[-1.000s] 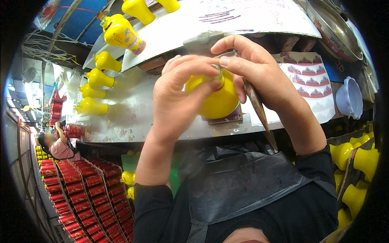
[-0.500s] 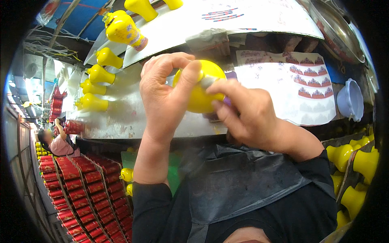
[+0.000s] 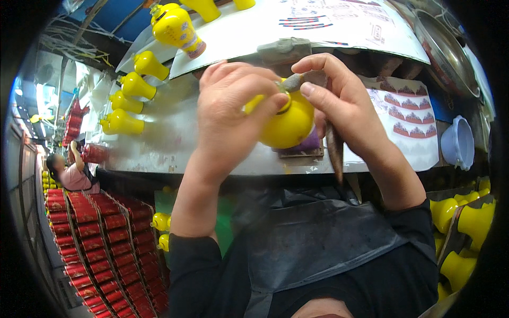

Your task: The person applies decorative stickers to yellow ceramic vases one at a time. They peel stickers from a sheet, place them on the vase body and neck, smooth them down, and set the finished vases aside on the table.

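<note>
Pinches the yellow vase [image 3: 292,128] by its upturned neck in the left hand [image 3: 233,106] and, just to the neck's right, a grey pad [image 3: 291,82] in the right hand [image 3: 343,104].

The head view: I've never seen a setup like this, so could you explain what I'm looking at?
There is no machine here, just a person's two bare hands. A fisheye camera worn on the head looks down at them, which is why straight edges bend. The left hand grips a yellow vase by its neck. The right hand, close to the vase, holds a brown stick-like tool pointing back toward the wearer. On the grey table, four more yellow vases line the left side, and a patterned sheet lies right.
</note>
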The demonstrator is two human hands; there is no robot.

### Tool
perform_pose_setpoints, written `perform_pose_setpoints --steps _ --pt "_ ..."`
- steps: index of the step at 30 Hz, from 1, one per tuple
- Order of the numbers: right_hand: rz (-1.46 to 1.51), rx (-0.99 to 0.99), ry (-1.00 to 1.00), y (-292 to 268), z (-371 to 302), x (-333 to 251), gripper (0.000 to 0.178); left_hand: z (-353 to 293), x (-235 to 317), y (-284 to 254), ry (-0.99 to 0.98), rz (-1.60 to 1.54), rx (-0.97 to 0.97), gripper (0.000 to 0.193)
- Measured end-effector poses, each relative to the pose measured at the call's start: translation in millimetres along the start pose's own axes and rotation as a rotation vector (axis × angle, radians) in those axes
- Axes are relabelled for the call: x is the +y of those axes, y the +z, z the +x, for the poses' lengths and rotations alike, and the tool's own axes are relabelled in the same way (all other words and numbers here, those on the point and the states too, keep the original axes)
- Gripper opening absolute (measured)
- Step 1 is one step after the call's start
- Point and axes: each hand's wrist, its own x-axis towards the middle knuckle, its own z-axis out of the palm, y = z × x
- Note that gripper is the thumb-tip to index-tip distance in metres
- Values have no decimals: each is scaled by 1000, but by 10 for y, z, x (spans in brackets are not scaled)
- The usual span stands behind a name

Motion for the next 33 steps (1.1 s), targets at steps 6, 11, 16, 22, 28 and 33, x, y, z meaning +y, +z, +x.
perform_pose_setpoints --steps 6,11,16,22,28,33 --pt "64 -252 104 -118 212 -208 39 -71 129 82 66 301 30 14" --pt "-51 -159 206 32 193 -291 46 -206 224 84 19 420 145 21" --pt "11 -183 124 90 133 -212 50 -578 180 -172 -120 330 211 18" --pt "166 -297 132 213 227 89 47 -1517 137 -827 -464 254 377 15" --pt "259 -510 88 567 424 237 42 -2928 695 -1594 -870 333 352 14" --pt "241 -551 167 870 515 312 44 -4154 1215 -1857 -1221 631 320 20"
